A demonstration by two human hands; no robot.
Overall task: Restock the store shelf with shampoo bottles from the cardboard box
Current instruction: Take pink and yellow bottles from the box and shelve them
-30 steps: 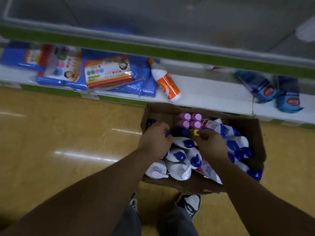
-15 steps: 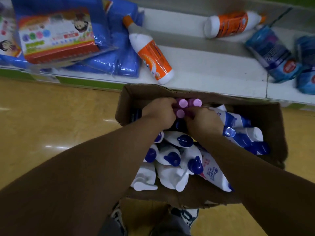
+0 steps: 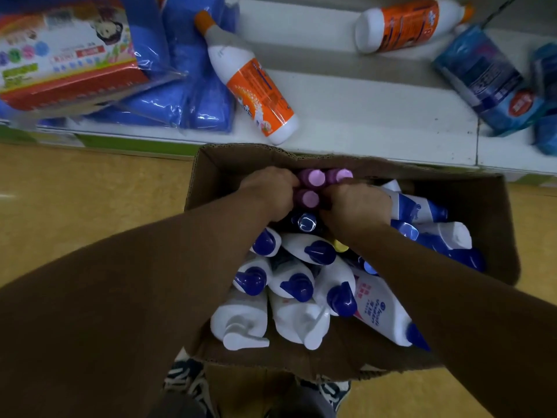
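An open cardboard box (image 3: 500,236) on the floor holds several white shampoo bottles with blue caps (image 3: 310,251) and, at its far side, purple bottles with pink caps (image 3: 315,178). My left hand (image 3: 271,191) reaches in from the left and curls around the purple bottles. From the right, my right hand (image 3: 358,206) curls around the same cluster. The fingertips of both hands are hidden among the bottles. Just beyond the box runs the low white store shelf (image 3: 376,116).
On the shelf lie two orange-labelled white bottles (image 3: 256,89) (image 3: 404,22), blue plastic packs (image 3: 180,95) with a colourful pack (image 3: 60,55) on the left, and blue pouches (image 3: 488,79) on the right. Yellow floor surrounds the box. My shoes (image 3: 187,384) stand below it.
Both hands moved from the blue-capped bottles at the box's middle to the purple bottles at its far side. The camera came closer to the box and shelf.
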